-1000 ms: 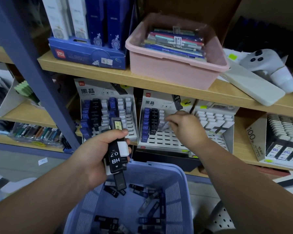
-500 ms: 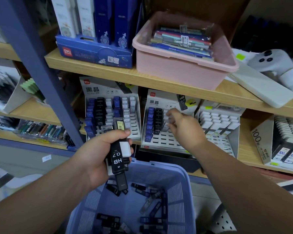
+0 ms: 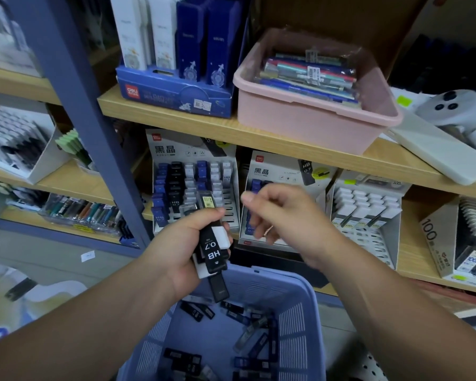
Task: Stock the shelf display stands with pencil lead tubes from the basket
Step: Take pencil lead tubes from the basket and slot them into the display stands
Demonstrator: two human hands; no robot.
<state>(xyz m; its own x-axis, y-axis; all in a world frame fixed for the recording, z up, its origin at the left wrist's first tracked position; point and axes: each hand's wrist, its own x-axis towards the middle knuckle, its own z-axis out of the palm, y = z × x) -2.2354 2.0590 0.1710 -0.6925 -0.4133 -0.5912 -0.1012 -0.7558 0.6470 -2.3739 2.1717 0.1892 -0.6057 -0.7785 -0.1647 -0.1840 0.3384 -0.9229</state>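
Pencil lead tubes, flat black plastic cases printed HB 0.7 (image 3: 213, 253): a small fanned bundle sits clamped in the left hand (image 3: 186, 247), held over the near rim of the lavender slotted plastic basket (image 3: 300, 320). More loose tubes lie scattered on the basket floor. One white-capped tube shows in the bundle beside the black ones.

Handling, judged: light, rigid, smooth-sided. Likely slick against each other, so a stack can shear and drop a piece. Best taken one at a time, pinched across the flat faces near one end, leaving the other end free to enter a slot.

Right hand (image 3: 282, 215): empty as far as I can see, fingers loosely curled and partly spread, thumb up, hovering just beside the bundle. Somewhat blurred.

Targets: left white cardboard display stand (image 3: 194, 149), mostly filled with blue, black and white tubes; few free slots low on its right side. Middle white cardboard display stand (image 3: 279, 166) is largely hidden behind the right hand; fill cannot be read.

Room: the light wooden shelf board (image 3: 259, 136) overhangs both stands, so headroom above the top rows is tight; entry should come from the front and slightly below. A blue steel upright post (image 3: 74, 105) bounds the left. Basket rim sits close under the stands, near the lowest rows.
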